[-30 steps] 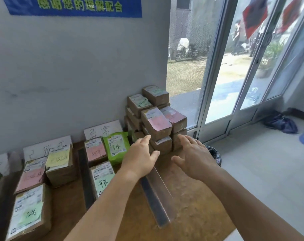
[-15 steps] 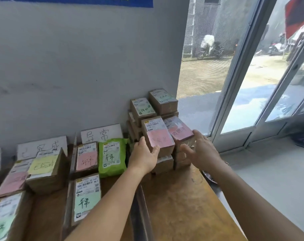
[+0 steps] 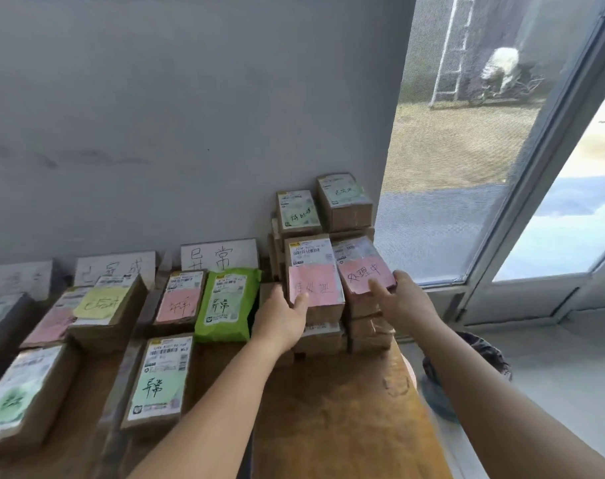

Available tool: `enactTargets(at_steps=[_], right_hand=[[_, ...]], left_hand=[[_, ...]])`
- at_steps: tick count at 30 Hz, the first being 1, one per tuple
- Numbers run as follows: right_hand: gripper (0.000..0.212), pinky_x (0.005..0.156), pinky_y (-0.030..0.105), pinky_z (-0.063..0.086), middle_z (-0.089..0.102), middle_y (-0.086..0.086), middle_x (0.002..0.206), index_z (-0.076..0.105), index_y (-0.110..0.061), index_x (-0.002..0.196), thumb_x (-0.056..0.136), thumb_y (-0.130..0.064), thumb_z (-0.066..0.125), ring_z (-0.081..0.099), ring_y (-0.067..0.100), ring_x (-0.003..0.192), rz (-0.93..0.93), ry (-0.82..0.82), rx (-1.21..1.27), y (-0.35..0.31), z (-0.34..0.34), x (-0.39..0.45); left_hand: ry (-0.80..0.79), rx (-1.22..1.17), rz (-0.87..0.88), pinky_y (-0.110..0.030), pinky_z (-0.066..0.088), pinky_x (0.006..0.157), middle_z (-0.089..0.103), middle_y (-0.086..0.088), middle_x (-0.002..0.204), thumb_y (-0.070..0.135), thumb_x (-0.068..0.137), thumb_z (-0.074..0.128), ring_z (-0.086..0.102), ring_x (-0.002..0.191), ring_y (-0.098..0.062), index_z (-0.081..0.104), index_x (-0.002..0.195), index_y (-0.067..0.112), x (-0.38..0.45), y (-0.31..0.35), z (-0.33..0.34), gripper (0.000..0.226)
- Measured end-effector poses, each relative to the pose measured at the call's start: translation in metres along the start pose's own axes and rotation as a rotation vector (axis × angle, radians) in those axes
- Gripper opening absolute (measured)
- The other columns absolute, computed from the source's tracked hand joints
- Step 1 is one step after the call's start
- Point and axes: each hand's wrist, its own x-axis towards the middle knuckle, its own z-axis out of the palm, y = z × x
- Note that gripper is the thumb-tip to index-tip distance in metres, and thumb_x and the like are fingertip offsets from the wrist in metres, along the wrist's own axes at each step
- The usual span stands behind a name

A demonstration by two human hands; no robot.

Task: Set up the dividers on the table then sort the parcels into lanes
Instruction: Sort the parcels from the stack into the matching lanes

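Sorted lanes: To your far left, brown parcels with pink, yellow and green notes lay flat on the wooden table point(image 3: 346, 409), a dark divider strip point(image 3: 121, 378) running toward you between lanes.
Middle lane: The green mailer bag point(image 3: 227, 304) and a green-note parcel point(image 3: 159, 380) lay below the handwritten lane sign point(image 3: 220, 255), well clear of your reach.
Left hand: Your left hand point(image 3: 282, 318) cupped the left side of the pink-note parcel point(image 3: 313, 281), thumb on its note, fingers loosely spread; I could not tell whether it gripped yet.
Key relation: That parcel sat atop the unsorted stack point(image 3: 328, 264) straight ahead of your fingers, long axis running away from you toward the wall; your left hand was the nearer one.
Right hand: Your right hand point(image 3: 403, 302) held the neighbouring pink-note parcel point(image 3: 363, 267) from its right side, forefinger extended on the note.
Obstacles: Both parcels touched each other, so lifting one could drag the other; the table edge and a bin point(image 3: 480, 354) lay just right.
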Motion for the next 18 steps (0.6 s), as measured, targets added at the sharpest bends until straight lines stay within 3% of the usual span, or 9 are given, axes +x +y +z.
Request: enactTargets(at_steps=[4, 7, 10, 14, 18], right_hand=[[0.04, 0.073, 0.033, 0.038, 0.065, 0.009, 0.103, 0.054, -0.01, 0.107, 0.093, -0.046, 0.048, 0.059, 0.03, 0.1, -0.016, 0.008, 0.037, 0.003, 0.006, 0.004], [0.04, 0.073, 0.033, 0.038, 0.063, 0.008, 0.097, 0.055, -0.009, 0.105, 0.093, -0.046, 0.047, 0.059, 0.031, 0.1, -0.016, 0.013, 0.05, 0.003, 0.008, 0.003], [0.037, 0.072, 0.033, 0.036, 0.059, 0.005, 0.09, 0.052, -0.01, 0.104, 0.094, -0.045, 0.048, 0.058, 0.03, 0.098, -0.027, 0.02, 0.057, 0.002, 0.009, -0.002], [0.039, 0.072, 0.033, 0.038, 0.064, 0.008, 0.097, 0.053, -0.008, 0.109, 0.094, -0.044, 0.05, 0.059, 0.03, 0.097, -0.065, 0.043, 0.09, 0.001, 0.005, -0.012], [0.038, 0.074, 0.033, 0.039, 0.065, 0.006, 0.102, 0.053, -0.009, 0.114, 0.095, -0.041, 0.049, 0.06, 0.03, 0.099, -0.1, 0.063, 0.158, -0.003, -0.002, -0.024]], left_hand=[[0.015, -0.014, -0.014, -0.035, 0.047, 0.096, 0.056, -0.005, 0.132, 0.044, 0.099, 0.042, 0.054, 0.116, -0.023, 0.046, 0.136, 0.015, -0.005, 0.005, 0.003, 0.048], [0.029, -0.026, -0.014, -0.029, 0.041, 0.093, 0.052, -0.005, 0.136, 0.04, 0.101, 0.041, 0.05, 0.122, -0.024, 0.043, 0.139, 0.012, -0.011, 0.009, 0.004, 0.048], [0.053, -0.051, 0.007, -0.029, 0.045, 0.094, 0.056, -0.002, 0.131, 0.038, 0.101, 0.042, 0.054, 0.114, -0.021, 0.047, 0.137, 0.016, -0.013, 0.007, 0.004, 0.042], [0.085, -0.092, 0.041, -0.037, 0.048, 0.096, 0.059, 0.001, 0.125, 0.039, 0.1, 0.042, 0.054, 0.106, -0.017, 0.049, 0.135, 0.02, -0.016, 0.003, 0.002, 0.04], [0.115, -0.164, 0.058, -0.036, 0.046, 0.1, 0.056, 0.003, 0.132, 0.043, 0.099, 0.043, 0.052, 0.12, -0.018, 0.04, 0.144, 0.019, -0.025, 0.0, -0.006, 0.051]])
